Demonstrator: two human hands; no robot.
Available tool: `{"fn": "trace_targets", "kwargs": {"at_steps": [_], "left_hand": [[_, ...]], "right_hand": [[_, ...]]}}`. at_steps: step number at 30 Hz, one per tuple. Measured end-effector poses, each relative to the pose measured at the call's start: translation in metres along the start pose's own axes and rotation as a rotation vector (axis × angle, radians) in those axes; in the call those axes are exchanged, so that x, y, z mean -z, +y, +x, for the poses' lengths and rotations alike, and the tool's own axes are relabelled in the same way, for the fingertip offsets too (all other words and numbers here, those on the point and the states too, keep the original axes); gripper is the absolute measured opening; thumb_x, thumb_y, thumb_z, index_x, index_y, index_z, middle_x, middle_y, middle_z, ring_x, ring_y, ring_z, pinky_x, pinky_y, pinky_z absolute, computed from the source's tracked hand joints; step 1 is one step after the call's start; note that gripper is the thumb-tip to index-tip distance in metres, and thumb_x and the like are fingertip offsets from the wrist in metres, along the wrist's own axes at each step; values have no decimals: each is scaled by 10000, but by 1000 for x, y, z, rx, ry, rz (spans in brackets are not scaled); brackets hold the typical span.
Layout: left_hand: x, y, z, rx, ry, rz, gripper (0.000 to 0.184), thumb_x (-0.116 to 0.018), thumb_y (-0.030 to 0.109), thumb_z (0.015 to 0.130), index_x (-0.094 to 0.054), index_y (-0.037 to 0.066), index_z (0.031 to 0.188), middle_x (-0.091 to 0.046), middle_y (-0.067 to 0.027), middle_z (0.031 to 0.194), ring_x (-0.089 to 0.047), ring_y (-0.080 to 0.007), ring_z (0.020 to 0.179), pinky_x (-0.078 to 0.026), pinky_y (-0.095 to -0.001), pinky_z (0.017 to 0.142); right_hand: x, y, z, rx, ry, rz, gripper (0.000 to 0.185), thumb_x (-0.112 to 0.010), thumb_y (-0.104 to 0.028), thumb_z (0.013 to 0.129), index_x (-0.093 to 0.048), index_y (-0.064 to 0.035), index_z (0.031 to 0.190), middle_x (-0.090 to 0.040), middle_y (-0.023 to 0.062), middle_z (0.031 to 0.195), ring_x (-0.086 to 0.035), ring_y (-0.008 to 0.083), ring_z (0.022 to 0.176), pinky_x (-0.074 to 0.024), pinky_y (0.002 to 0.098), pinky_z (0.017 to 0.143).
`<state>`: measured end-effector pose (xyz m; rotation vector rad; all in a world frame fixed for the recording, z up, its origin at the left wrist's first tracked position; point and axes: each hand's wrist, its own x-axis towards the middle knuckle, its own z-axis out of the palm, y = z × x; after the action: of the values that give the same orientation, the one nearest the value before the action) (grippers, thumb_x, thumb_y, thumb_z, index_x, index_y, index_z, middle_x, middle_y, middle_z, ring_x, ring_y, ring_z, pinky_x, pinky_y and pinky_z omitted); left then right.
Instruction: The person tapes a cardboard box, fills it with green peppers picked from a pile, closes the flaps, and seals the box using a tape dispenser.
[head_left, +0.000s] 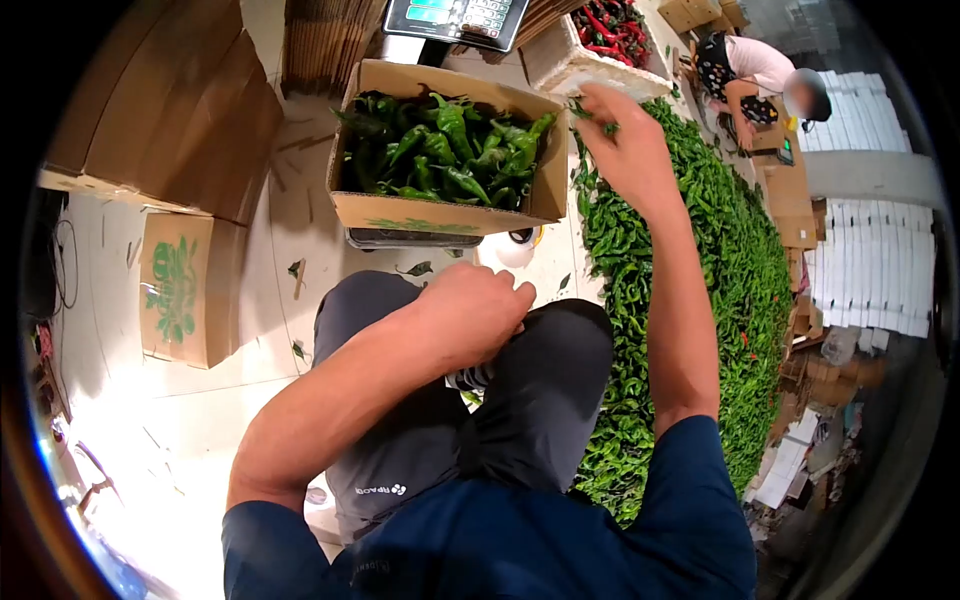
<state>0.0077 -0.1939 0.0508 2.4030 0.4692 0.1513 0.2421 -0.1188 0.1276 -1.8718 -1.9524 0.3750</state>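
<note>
My right hand (632, 150) is raised at the box's right edge, its fingers bent round a green pepper (610, 129); only small green bits show between the fingers. Curled into a loose fist, my left hand (473, 308) hangs over my knees, and whatever it may hold is hidden. In front of me, an open cardboard box (450, 212) is well filled with green peppers (437, 145). It stands on the dark platform of a scale (412, 240). A large heap of green peppers (690, 290) spreads over the floor to my right.
A scale display with keys (455, 18) rises behind the box. Red peppers fill a white foam crate (592, 72) beyond it. Cardboard boxes (178, 290) stand at left. Another person (755, 75) bends over at upper right. Stray leaves and stems litter the tiles.
</note>
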Motion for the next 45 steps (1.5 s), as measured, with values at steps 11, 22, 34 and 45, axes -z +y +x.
{"fn": "trace_targets", "kwargs": {"at_steps": [11, 22, 34, 45], "left_hand": [[14, 1, -6, 58, -170, 115, 332, -677, 245, 895, -593, 38, 1140, -659, -152, 910, -673, -365, 852, -536, -479, 724], [1, -2, 12, 155, -256, 129, 349, -667, 227, 884, -582, 33, 1160, -673, -173, 945, -674, -388, 900, -538, -490, 774], [-2, 8, 36, 235, -270, 114, 419, -713, 194, 868, -607, 57, 1249, -680, -193, 1070, -662, -394, 984, -534, -485, 831], [2, -2, 25, 381, -285, 14, 520, -700, 30, 867, -583, 105, 1368, -684, -169, 1185, -663, -318, 1043, -523, -407, 899]], "right_hand": [[-218, 174, -399, -770, -804, -310, 628, -695, -267, 887, -481, -63, 1441, -645, 199, 1253, -629, 384, 1128, -492, 491, 962], [-285, 177, -491, -873, -953, -329, 683, -650, -222, 890, -393, -67, 1503, -583, 224, 1328, -567, 399, 1210, -412, 575, 1012], [-315, 201, -537, -523, -572, -274, 750, -601, -174, 893, -296, -71, 1570, -516, 252, 1409, -499, 415, 1300, -324, 667, 1066], [-276, 141, -478, -663, -873, -286, 1229, -834, -550, 749, -81, -150, 1635, -141, 250, 1661, -198, 515, 1491, -164, 714, 1165]]}}
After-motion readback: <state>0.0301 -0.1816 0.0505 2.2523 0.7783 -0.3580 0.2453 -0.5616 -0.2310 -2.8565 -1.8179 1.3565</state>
